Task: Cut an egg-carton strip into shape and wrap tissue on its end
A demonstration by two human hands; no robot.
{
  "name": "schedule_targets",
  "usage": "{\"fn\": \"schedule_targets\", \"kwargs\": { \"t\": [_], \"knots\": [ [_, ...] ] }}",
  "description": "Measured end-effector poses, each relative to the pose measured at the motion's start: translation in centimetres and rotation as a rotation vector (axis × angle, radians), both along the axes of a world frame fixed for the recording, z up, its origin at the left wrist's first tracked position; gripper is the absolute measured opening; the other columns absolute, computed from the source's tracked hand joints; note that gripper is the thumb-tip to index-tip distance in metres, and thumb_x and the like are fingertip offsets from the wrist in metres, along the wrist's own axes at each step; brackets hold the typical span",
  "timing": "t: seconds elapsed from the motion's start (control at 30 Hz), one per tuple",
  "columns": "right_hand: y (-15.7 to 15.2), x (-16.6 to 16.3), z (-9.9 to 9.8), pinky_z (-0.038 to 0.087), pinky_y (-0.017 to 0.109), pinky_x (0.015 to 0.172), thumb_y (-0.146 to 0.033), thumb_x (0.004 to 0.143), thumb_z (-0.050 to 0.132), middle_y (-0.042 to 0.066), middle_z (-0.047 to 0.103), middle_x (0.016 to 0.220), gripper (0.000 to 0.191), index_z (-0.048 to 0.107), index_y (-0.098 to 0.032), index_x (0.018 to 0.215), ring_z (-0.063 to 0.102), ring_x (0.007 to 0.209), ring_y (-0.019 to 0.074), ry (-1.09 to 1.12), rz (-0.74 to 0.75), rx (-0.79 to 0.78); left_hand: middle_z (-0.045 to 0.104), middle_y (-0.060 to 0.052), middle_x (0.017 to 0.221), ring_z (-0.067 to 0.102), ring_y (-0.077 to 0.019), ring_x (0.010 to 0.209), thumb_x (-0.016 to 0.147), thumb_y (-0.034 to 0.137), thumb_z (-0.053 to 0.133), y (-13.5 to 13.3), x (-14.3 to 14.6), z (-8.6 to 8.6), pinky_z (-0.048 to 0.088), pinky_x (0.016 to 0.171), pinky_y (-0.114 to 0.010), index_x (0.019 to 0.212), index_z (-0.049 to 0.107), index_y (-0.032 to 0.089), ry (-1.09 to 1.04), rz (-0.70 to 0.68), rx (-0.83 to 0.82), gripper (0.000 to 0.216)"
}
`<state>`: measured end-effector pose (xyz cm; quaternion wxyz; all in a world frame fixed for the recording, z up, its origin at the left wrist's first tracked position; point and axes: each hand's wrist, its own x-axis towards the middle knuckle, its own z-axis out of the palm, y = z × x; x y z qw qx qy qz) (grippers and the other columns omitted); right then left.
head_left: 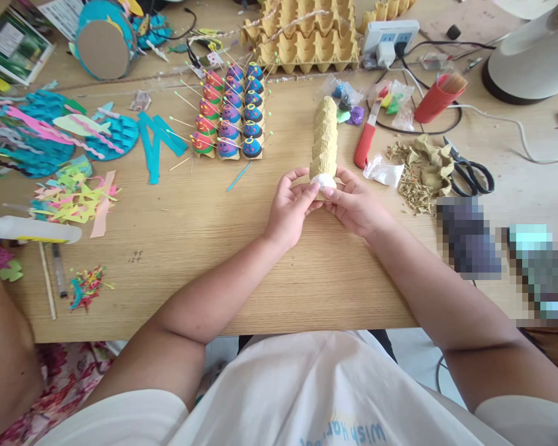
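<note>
Both hands hold the near end of a strip of egg carton (324,139), yellowish and bumpy, pointing away from me. A lump of white clay (324,180) covers its nearest cup. My left hand (292,207) grips the strip from the left, its thumb on the white clay. From the other side my right hand (353,204) closes on it, thumb also pressed to the clay. Some fingertips are hidden behind the strip. To the left stand painted egg-carton caterpillars (227,114) in red, purple and blue, stuck with thin pins.
Right of the strip lie a red-handled knife (366,139), a white wrapper (384,171), carton scraps (423,170) and black scissors (472,173). Egg trays (307,43) and a power strip (390,38) are behind. Paper shreds (74,195) and a glue bottle (32,230) lie left, near another person's arm (4,328).
</note>
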<state>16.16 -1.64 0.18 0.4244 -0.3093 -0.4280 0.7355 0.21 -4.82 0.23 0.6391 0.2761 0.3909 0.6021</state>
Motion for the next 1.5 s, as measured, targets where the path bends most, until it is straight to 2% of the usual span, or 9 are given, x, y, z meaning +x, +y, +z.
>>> {"fn": "schedule_targets", "kwargs": {
  "t": [0.2,0.33,0.53,0.67,0.83,0.93,1.1,1.37,1.5],
  "knots": [
    [-0.1,0.2,0.4,0.064,0.036,0.095,-0.039,0.081,0.096,-0.001,0.078,0.114,0.058,0.064,-0.032,0.128,0.073,0.104,0.0175,0.027,0.02,-0.018,0.081,0.004,0.095,0.08,-0.0137,0.095,0.082,0.038,0.097,-0.1,0.0,0.1,0.057,0.085,-0.023,0.135,0.059,0.031,-0.011,-0.014,-0.007,0.065],
    [0.2,0.7,0.8,0.065,0.039,0.096,-0.047,0.087,0.087,0.001,0.079,0.117,0.052,0.064,-0.034,0.131,0.073,0.115,0.0215,0.05,0.045,-0.032,0.082,0.004,0.096,0.078,-0.0115,0.09,0.082,0.034,0.097,0.0,0.0,0.3,0.056,0.082,-0.022,0.131,0.062,0.03,-0.025,-0.023,-0.013,0.06],
    [0.3,0.8,0.8,0.066,0.035,0.09,-0.044,0.092,0.082,-0.001,0.078,0.115,0.04,0.064,-0.033,0.127,0.074,0.106,0.0177,0.073,0.019,-0.042,0.08,0.006,0.093,0.076,-0.0101,0.09,0.082,0.029,0.096,0.0,0.0,0.5,0.056,0.083,-0.021,0.132,0.064,0.031,-0.072,-0.048,-0.047,0.059],
    [0.2,0.7,0.9,0.066,0.037,0.09,-0.043,0.093,0.081,0.0,0.078,0.119,0.041,0.063,-0.034,0.129,0.074,0.113,0.0194,0.061,0.009,-0.02,0.08,0.005,0.103,0.075,-0.0095,0.092,0.089,0.031,0.091,-0.1,0.0,1.2,0.058,0.084,-0.02,0.138,0.064,0.034,-0.157,-0.088,-0.105,0.056],
    [0.0,0.7,1.4,0.067,0.038,0.091,-0.046,0.09,0.083,0.001,0.078,0.123,0.046,0.063,-0.033,0.129,0.073,0.12,0.0216,0.077,0.04,-0.008,0.079,0.005,0.106,0.074,-0.0072,0.087,0.096,0.034,0.084,0.1,0.0,1.7,0.056,0.076,-0.017,0.141,0.065,0.036,-0.197,-0.1,-0.223,0.049],
    [-0.1,0.7,1.6,0.067,0.039,0.092,-0.049,0.086,0.087,0.001,0.078,0.123,0.052,0.063,-0.034,0.13,0.073,0.122,0.023,0.066,0.048,-0.006,0.079,0.006,0.098,0.071,-0.0058,0.077,0.093,0.03,0.086,0.3,-0.1,1.4,0.055,0.071,-0.016,0.135,0.068,0.035,-0.177,-0.121,-0.186,0.046],
    [0.0,0.7,1.4,0.067,0.039,0.095,-0.046,0.081,0.094,0.001,0.079,0.118,0.06,0.063,-0.034,0.131,0.074,0.116,0.0218,0.029,0.044,0.033,0.08,0.006,0.099,0.072,-0.0076,0.08,0.093,0.031,0.087,0.6,-0.3,0.7,0.055,0.072,-0.018,0.132,0.069,0.035,-0.143,-0.125,-0.157,0.044],
    [0.1,0.8,1.5,0.066,0.034,0.092,-0.04,0.08,0.096,-0.001,0.079,0.113,0.058,0.066,-0.033,0.129,0.075,0.106,0.0182,0.042,0.06,0.064,0.081,0.004,0.102,0.074,-0.0093,0.084,0.093,0.035,0.087,0.6,-0.5,0.6,0.055,0.069,-0.019,0.135,0.069,0.036,-0.126,-0.13,-0.151,0.045],
    [0.1,0.7,1.6,0.066,0.035,0.092,-0.037,0.078,0.097,-0.001,0.079,0.109,0.058,0.066,-0.032,0.127,0.075,0.105,0.0189,0.042,0.053,0.064,0.08,0.005,0.098,0.072,-0.0074,0.077,0.092,0.035,0.088,0.6,-0.6,0.7,0.055,0.067,-0.018,0.135,0.069,0.035,-0.132,-0.143,-0.146,0.046]
  ]
}}
